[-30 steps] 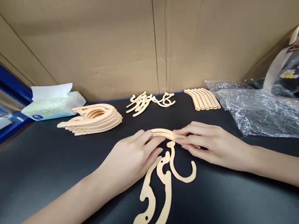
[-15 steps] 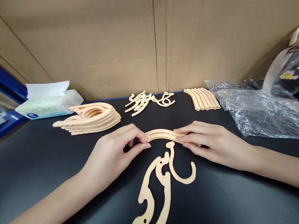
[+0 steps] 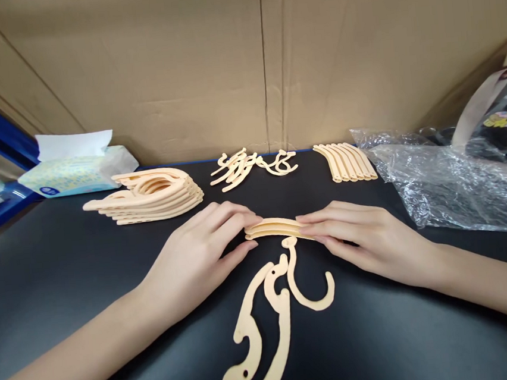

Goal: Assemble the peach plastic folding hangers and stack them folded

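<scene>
On the black table (image 3: 66, 291) my left hand (image 3: 197, 258) and my right hand (image 3: 366, 239) each pinch one end of a curved cream plastic strip (image 3: 273, 228), held flat between them. Just in front of it lie a hook-shaped piece (image 3: 307, 280) and two long curved arm pieces (image 3: 262, 326), all cream plastic, untouched.
At the back stand a stack of assembled hanger shapes (image 3: 151, 197), a loose heap of small hooks (image 3: 251, 167) and a row of curved strips (image 3: 344, 162). A tissue pack (image 3: 76, 165) is at left, crumpled clear plastic (image 3: 450, 186) at right. Cardboard walls the back.
My left hand drew back from over the strip, then closed its fingertips on the strip's left end. My right hand stayed on the right end. The view shifted slightly.
</scene>
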A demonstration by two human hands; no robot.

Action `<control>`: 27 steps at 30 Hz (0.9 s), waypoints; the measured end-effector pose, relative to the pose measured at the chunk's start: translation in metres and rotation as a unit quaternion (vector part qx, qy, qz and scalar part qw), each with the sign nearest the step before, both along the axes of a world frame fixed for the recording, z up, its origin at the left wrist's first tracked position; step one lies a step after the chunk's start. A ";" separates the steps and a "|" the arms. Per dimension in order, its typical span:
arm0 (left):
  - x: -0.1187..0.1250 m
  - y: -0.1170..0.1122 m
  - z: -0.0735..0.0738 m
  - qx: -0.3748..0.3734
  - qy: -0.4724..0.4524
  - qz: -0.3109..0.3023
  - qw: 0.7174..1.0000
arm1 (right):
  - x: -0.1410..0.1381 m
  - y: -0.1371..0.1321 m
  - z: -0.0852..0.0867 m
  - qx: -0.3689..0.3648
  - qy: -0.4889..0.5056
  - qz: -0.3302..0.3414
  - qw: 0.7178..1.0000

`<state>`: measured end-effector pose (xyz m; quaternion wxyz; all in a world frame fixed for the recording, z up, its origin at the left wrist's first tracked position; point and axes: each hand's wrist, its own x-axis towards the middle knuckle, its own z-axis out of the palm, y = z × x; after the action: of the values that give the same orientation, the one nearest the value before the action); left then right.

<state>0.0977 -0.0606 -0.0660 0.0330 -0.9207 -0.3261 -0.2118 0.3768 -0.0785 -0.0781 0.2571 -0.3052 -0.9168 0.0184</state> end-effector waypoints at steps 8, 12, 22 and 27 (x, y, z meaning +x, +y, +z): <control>0.005 -0.003 0.005 0.041 0.001 -0.042 0.998 | -0.003 -0.002 0.003 -0.008 0.002 -0.016 1.000; 0.005 -0.004 0.003 0.014 -0.036 -0.038 0.999 | -0.004 -0.004 0.005 0.028 0.018 -0.038 0.999; 0.003 -0.011 0.011 0.227 -0.005 -0.077 0.971 | -0.015 -0.021 0.020 0.005 0.121 -0.045 0.992; 0.004 -0.015 0.012 0.259 0.009 -0.100 0.961 | -0.019 -0.030 0.023 -0.001 0.134 -0.047 0.990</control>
<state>0.1013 -0.0753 -0.0536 0.2516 -0.9107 -0.1661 -0.2824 0.3579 -0.1081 -0.0548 0.3783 -0.3424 -0.8587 0.0478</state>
